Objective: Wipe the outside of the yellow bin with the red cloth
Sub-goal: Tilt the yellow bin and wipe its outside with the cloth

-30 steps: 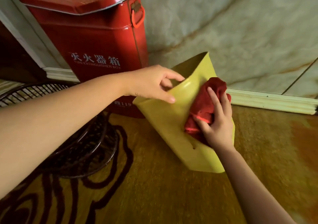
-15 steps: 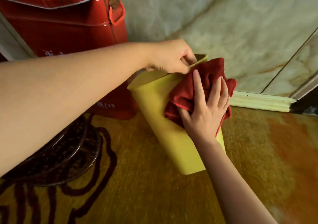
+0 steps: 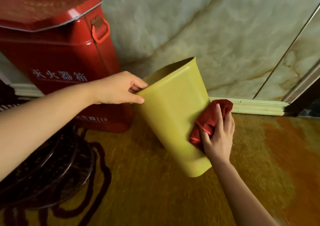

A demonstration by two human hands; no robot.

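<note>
- 1 yellow bin (image 3: 171,114), tilted, on the floor (image 3: 173,199) just right of 1 red box (image 3: 57,59).
- Left hand (image 3: 119,88) pinches the bin's rim.
- Right hand (image 3: 219,137) presses 1 red cloth (image 3: 208,120) against the bin's right side.

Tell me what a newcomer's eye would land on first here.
First, the tilted yellow plastic bin at centre, its rim pinched by the left hand while the right hand presses a crumpled red cloth against its right side. Next, the big glossy red metal box with white lettering behind it at upper left, against the marbled wall.
</note>
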